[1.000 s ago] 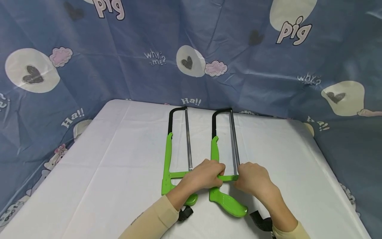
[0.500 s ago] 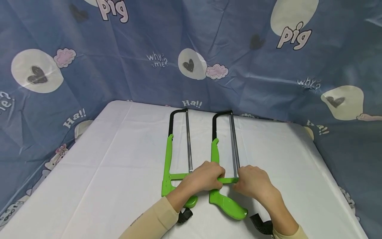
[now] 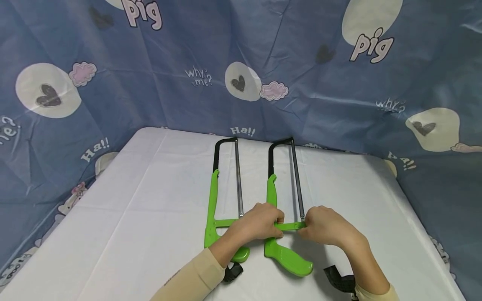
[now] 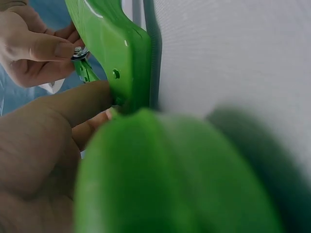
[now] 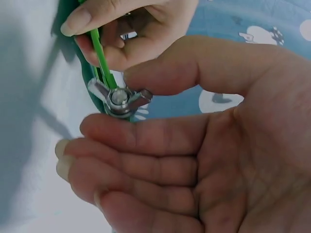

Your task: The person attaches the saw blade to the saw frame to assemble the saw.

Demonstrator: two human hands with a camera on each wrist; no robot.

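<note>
The right-hand hacksaw (image 3: 272, 192), with a green frame, black front bow and grey blade, lies on the table. My left hand (image 3: 261, 221) grips its green frame just above the handle (image 3: 290, 259). At the near end of the blade, my right hand (image 3: 327, 225) has thumb and forefinger at a silver wing nut (image 5: 119, 97). In the right wrist view, the thumb (image 5: 160, 77) meets one wing and the forefinger (image 5: 146, 136) lies beneath. The left wrist view shows the green handle (image 4: 160, 174) large in front.
A second, similar hacksaw (image 3: 212, 192) lies parallel on the left, its handle partly behind the left forearm. White cloth covers the table (image 3: 132, 234). A blue printed curtain (image 3: 169, 96) hangs along the table's back and sides.
My right hand has shifted slightly right and its wrist has turned outward, uncovering the near end of the blade. The left hand keeps its grip on the frame.
</note>
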